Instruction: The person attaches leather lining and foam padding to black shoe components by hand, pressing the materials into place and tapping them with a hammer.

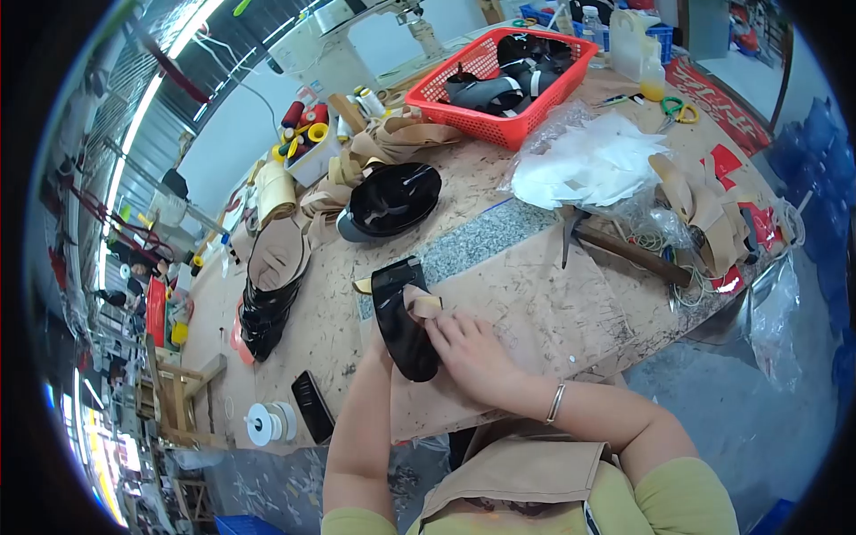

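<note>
A glossy black shoe upper [401,330] is held up over the near part of the worktable [535,303]. My left hand [415,299] grips it, mostly hidden behind the black piece, with what looks like its thumb over the right side. A small pale-yellow piece [429,308] lies by that thumb; whether it is a finger cover or tape I cannot tell. My right hand [473,352] presses bent fingers against the upper's right edge, its thumb out of sight. Another black upper [392,201] lies farther back, and a stack of black uppers with beige linings [272,285] lies to the left.
A grey speckled slab [481,239] lies beyond my hands. A hammer [624,250] and white sheets in plastic [588,165] are right. Behind are a red basket [513,129] of black pieces and scissors [679,110]. A phone [312,406] and white spool [267,423] sit front left.
</note>
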The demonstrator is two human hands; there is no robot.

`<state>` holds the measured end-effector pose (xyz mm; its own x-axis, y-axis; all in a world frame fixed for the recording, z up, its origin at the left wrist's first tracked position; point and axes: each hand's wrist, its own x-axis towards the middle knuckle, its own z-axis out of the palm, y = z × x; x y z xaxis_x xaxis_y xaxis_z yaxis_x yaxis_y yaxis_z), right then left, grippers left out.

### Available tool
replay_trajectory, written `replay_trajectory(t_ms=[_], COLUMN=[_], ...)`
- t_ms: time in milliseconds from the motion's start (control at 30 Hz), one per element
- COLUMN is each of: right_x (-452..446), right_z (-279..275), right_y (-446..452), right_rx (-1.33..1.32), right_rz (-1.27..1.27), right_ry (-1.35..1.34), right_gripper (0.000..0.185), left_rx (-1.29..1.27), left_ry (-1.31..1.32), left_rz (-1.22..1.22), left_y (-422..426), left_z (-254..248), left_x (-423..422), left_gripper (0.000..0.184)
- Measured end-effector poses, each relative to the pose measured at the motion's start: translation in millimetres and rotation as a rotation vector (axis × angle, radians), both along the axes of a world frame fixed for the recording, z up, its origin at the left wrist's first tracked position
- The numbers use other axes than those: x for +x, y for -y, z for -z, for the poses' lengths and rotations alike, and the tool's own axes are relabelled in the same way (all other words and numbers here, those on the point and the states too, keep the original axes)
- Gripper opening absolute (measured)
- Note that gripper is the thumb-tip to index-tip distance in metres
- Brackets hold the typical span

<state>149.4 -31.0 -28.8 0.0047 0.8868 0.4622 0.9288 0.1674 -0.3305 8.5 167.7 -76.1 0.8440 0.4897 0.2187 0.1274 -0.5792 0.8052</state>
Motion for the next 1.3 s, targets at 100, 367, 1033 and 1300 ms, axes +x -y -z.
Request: replay_trajectory(t_ms=[100,367,1033,1300], right_x=[-3,4,7,12], right_z=[1,5,11,-2], right_y=[2,-5,-16,-32], right_rx=[-0.048,-0.006,-0.096,-0.188], right_rz=[-0.002,-0.001,0.066,-0.029], right_ry=[0.037,0.094,0.179,0.230], right_gripper=[0.055,0.056,0.052,0.051], left_rx=[-0.211,-0.592,0.170,0.145], left_ry=[0.027,0.207,-0.762,-0.237], left_rz=[-0.010,-0.258,-0.665,-0.368], left_y=[20,25,-1,28], left_z=[-28,-25,-22,-78], left_x=[10,21,16,16], left_gripper=[0.024,0.012,0.047,0.013])
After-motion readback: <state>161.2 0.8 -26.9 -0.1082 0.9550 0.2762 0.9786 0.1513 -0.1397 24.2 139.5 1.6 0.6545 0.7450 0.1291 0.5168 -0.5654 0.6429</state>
